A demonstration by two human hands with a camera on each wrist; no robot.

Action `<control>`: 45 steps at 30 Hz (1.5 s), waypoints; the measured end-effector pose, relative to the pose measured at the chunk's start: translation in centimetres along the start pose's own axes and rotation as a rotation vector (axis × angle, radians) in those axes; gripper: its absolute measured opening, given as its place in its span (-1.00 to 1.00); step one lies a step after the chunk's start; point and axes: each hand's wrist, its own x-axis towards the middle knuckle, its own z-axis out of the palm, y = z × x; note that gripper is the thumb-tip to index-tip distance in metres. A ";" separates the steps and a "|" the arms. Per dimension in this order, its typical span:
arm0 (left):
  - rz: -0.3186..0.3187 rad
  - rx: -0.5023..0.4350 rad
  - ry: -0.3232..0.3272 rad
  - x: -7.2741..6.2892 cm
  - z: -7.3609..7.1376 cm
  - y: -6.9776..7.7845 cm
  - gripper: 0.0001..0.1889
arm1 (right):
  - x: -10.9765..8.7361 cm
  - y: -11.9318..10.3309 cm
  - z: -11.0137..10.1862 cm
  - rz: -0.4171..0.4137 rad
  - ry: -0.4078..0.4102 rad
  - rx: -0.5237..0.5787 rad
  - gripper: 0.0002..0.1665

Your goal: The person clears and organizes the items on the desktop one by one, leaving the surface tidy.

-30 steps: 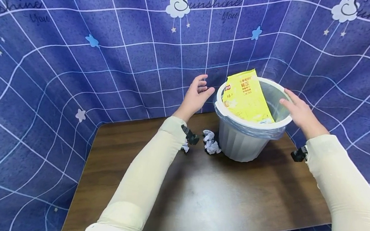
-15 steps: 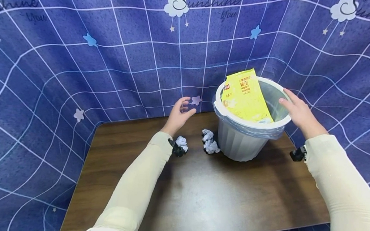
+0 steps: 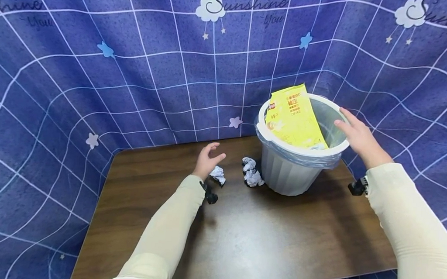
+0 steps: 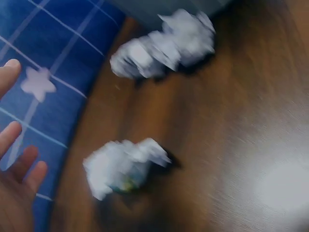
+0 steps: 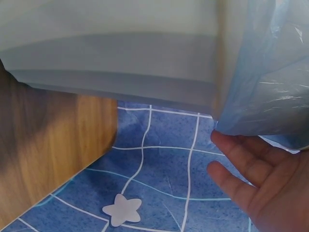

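Observation:
My left hand (image 3: 205, 161) hovers over the table beside a crumpled paper ball (image 3: 217, 174), its fingers spread and holding nothing. In the left wrist view that paper ball (image 4: 123, 166) lies apart from the fingers (image 4: 34, 176). Two more crumpled paper balls (image 3: 253, 177) lie together against the foot of a grey trash can (image 3: 289, 173). At the can's right rim, my right hand (image 3: 361, 139) holds on, thumb over the inside and fingers outside. From the right wrist, those fingers (image 5: 236, 186) touch the clear bag liner (image 5: 275, 92).
A yellow snack bag (image 3: 297, 119) stands in the trash can, poking above the white rim. The brown wooden table (image 3: 239, 241) ends at a blue patterned curtain (image 3: 153, 85) behind and at the sides. Cables lie below the front edge.
My left hand has moved away from the trash can, left and down to the single paper ball, which it earlier partly hid. The right hand stays at the rim.

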 end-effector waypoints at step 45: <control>-0.185 0.272 -0.115 -1.7 1.4 -3.2 -0.49 | 0.1 -0.1 0.1 -0.007 0.005 -0.017 -0.17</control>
